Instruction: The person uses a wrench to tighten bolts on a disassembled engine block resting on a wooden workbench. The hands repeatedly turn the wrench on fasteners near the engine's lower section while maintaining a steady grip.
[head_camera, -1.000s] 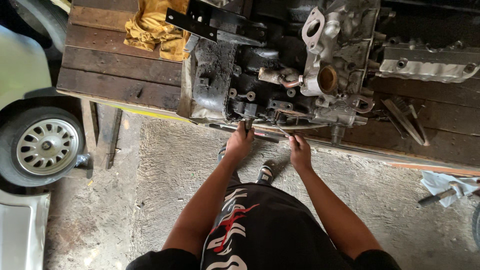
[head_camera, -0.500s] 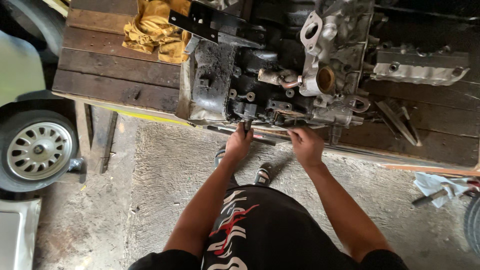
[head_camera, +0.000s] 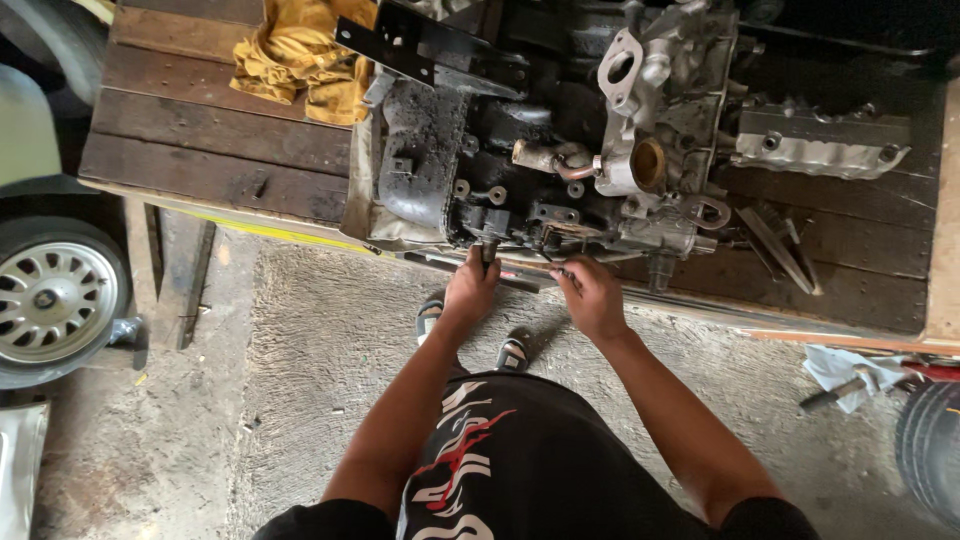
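Where the engine block (head_camera: 560, 150) sits at the near edge of the wooden workbench (head_camera: 200, 150), both hands are at its lower front face. Left hand (head_camera: 470, 290) is closed around a dark tool handle (head_camera: 488, 250) that stands up against the block's underside fittings. Right hand (head_camera: 592, 298) has its fingers curled together around a thin dark wire or rod (head_camera: 553, 264) just beside the same fittings; whether it grips firmly cannot be told. The 2 hands are near each other but apart.

A long metal bar (head_camera: 470, 270) lies along the near edge of the bench, under the block. A yellow cloth (head_camera: 300, 55) is bunched toward the far left of the bench, touching the block's black bracket (head_camera: 420, 50). A silver valve cover (head_camera: 820, 145) rests toward the right edge, just beside the block. A car wheel (head_camera: 55, 300) stands on the concrete floor (head_camera: 320, 350) left of the bench. A rag with a tool (head_camera: 845, 375) lies on the floor at right.
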